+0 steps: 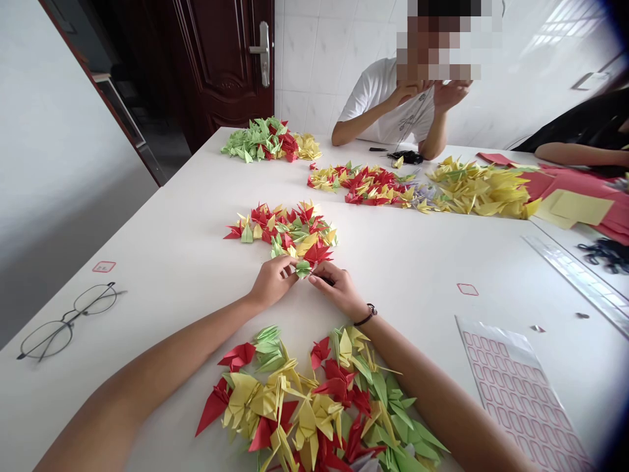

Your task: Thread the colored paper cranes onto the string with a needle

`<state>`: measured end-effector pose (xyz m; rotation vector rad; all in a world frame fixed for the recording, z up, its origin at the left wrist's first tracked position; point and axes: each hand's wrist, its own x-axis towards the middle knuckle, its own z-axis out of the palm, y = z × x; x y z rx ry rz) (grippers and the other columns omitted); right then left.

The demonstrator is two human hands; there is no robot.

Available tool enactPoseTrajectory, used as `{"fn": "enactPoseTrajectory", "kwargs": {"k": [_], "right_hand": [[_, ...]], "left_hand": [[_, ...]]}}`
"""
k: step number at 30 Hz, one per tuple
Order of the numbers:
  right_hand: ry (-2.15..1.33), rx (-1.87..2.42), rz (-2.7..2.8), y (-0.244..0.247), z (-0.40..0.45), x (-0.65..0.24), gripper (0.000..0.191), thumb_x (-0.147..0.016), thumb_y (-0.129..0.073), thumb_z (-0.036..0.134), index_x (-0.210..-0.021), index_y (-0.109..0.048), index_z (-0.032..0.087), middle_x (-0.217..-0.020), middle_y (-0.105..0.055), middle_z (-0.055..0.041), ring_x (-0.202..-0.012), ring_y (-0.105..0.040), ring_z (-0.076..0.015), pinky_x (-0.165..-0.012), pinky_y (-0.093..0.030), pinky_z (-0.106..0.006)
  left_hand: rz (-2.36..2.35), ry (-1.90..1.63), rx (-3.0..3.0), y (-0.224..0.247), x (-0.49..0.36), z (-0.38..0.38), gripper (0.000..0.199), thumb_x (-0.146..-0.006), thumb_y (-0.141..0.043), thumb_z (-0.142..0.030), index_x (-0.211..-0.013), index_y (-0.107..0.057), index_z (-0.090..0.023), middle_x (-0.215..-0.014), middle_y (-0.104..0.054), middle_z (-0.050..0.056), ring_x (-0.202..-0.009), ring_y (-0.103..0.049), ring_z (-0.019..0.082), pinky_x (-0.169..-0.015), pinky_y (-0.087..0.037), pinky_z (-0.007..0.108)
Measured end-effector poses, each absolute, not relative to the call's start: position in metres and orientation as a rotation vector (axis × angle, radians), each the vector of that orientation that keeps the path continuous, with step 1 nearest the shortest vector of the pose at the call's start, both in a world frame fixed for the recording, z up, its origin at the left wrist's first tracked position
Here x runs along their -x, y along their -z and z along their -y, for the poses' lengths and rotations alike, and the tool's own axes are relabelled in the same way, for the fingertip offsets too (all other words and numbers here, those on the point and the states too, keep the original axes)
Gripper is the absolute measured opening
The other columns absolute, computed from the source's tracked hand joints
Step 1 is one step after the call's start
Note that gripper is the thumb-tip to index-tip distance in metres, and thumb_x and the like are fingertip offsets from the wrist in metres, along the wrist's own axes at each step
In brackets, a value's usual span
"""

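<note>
My left hand (275, 282) pinches a small green folded paper piece (303, 269) at the middle of the white table. My right hand (339, 288), with a dark bracelet on its wrist, is closed around a thin dark object (326, 280) whose tip points at the green paper. Just beyond my fingers lies a pile of red, yellow and green paper cranes (287, 229). A larger pile of folded cranes (304, 406) spreads between my forearms, close to me.
Eyeglasses (69, 321) lie at the left. A label sheet (521, 387) and a ruler (580, 278) are at the right. More crane piles (260, 141) stand farther back. A person in a white shirt (378, 98) sits across, and another person's arm (580, 155) rests at the far right.
</note>
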<state>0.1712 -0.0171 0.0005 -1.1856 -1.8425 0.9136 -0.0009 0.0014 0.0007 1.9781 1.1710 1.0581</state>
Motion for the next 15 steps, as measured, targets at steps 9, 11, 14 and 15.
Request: {"fn": "enactPoseTrajectory", "kwargs": {"k": [9, 11, 14, 15], "right_hand": [[-0.883, 1.194, 1.879, -0.0013, 0.0160, -0.1707, 0.027, -0.077, -0.051, 0.044, -0.074, -0.049, 0.017, -0.062, -0.051, 0.0007, -0.054, -0.041, -0.0099, -0.050, -0.033, -0.022], [-0.885, 1.194, 1.880, -0.0016, 0.0160, -0.1709, 0.027, -0.077, -0.052, 0.044, -0.074, -0.049, 0.017, -0.062, -0.051, 0.0006, -0.055, -0.042, -0.0100, -0.051, -0.033, -0.023], [-0.894, 1.183, 1.886, -0.0023, 0.0166, -0.1711, 0.026, -0.077, -0.052, 0.044, -0.076, -0.050, 0.017, -0.064, -0.053, 0.0001, -0.056, -0.044, -0.0106, -0.052, -0.035, -0.023], [-0.898, 1.179, 1.887, -0.0026, 0.0168, -0.1711, 0.026, -0.077, -0.052, 0.043, -0.077, -0.050, 0.017, -0.065, -0.054, -0.0003, -0.057, -0.045, -0.0109, -0.053, -0.035, -0.023]], "left_hand": [[-1.141, -1.044, -2.060, 0.0004, 0.0003, -0.0015, 0.011, -0.070, -0.053, -0.014, -0.080, -0.059, -0.016, -0.077, -0.061, 0.001, -0.057, -0.051, 0.008, -0.054, -0.042, 0.019], [-1.142, -1.043, -2.050, 0.0003, 0.0002, -0.0016, 0.011, -0.070, -0.053, -0.015, -0.079, -0.059, -0.016, -0.076, -0.061, 0.001, -0.057, -0.051, 0.008, -0.054, -0.041, 0.019], [-1.143, -1.034, -2.023, -0.0001, 0.0002, -0.0012, 0.010, -0.070, -0.054, -0.016, -0.079, -0.059, -0.016, -0.076, -0.061, 0.001, -0.056, -0.050, 0.008, -0.054, -0.041, 0.019], [-1.147, -1.033, -2.012, -0.0003, 0.0003, -0.0010, 0.010, -0.070, -0.054, -0.016, -0.079, -0.059, -0.016, -0.076, -0.061, 0.001, -0.056, -0.050, 0.008, -0.054, -0.041, 0.019]]}}
